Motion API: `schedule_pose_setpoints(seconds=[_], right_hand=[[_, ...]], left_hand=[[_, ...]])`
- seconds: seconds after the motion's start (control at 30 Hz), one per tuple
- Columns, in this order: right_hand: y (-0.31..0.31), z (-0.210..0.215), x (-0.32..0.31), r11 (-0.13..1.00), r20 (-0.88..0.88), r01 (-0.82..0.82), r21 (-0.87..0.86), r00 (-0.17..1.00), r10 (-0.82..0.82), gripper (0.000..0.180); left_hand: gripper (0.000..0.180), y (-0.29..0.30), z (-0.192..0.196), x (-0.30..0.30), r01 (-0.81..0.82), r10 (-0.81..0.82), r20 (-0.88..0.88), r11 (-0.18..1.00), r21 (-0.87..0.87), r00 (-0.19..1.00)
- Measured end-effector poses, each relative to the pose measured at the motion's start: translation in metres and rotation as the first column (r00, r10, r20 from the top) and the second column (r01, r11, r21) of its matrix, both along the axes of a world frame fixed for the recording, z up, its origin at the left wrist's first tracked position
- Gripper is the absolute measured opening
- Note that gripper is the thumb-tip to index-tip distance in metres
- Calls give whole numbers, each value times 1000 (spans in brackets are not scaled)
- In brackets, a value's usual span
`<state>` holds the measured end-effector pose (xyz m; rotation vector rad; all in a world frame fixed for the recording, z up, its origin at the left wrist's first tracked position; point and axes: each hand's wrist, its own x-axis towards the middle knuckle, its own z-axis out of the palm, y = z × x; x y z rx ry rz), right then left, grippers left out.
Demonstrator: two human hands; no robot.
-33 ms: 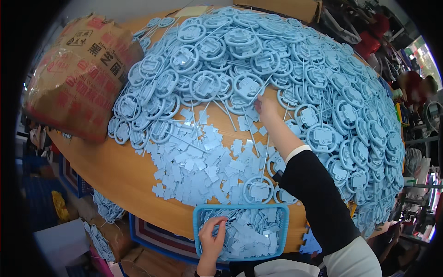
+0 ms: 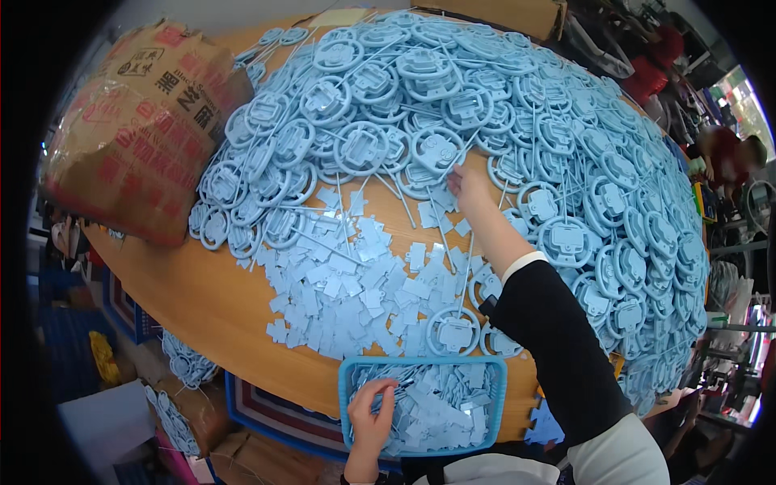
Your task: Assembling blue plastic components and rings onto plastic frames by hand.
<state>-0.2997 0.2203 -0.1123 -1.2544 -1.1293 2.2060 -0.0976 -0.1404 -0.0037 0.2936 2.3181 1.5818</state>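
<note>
My right hand (image 2: 469, 187) reaches to the pile's near edge, its fingers closed at the rim of a light blue plastic ring-shaped part (image 2: 436, 151) with a flat centre; a thin stick crosses that rim. Many more of these ring parts with thin rods form the big pile (image 2: 563, 240). Nearer me, my left hand (image 2: 373, 412) hangs over a blue plastic basket (image 2: 502, 404), fingers curled to the thumb; what they pinch, if anything, is too small to make out. Small flat light blue plates (image 2: 436, 408) fill the basket, and more loose plates (image 2: 331, 299) lie spread behind it.
A large brown printed paper sack (image 2: 137, 137) stands at the table's left. The wooden table (image 2: 210, 299) has a curved edge. More ring parts (image 2: 187, 360) sit below it at left. A cardboard box (image 2: 501, 16) stands at the back, and a person (image 2: 723, 153) is far right.
</note>
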Motion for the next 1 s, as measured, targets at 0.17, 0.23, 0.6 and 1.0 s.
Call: schedule_pose_setpoints(seconds=[0.17,0.23,0.6,1.0], right_hand=[[-14,38,20,999,70,-47,-6,996,47,24],[-21,57,50,997,103,-56,44,993,51,25],[-110,158,261,723,305,-561,402,827,472,18],[-203,183,329,38,325,-447,894,704,632,27]], left_hand=[[8,-3,-1,-2,-20,20,15,1000,23,1000],[9,2,6,-3,25,-26,16,999,35,1000],[46,43,8,16,106,-264,365,910,400,893],[32,-1,17,54,-476,-54,716,711,517,696]])
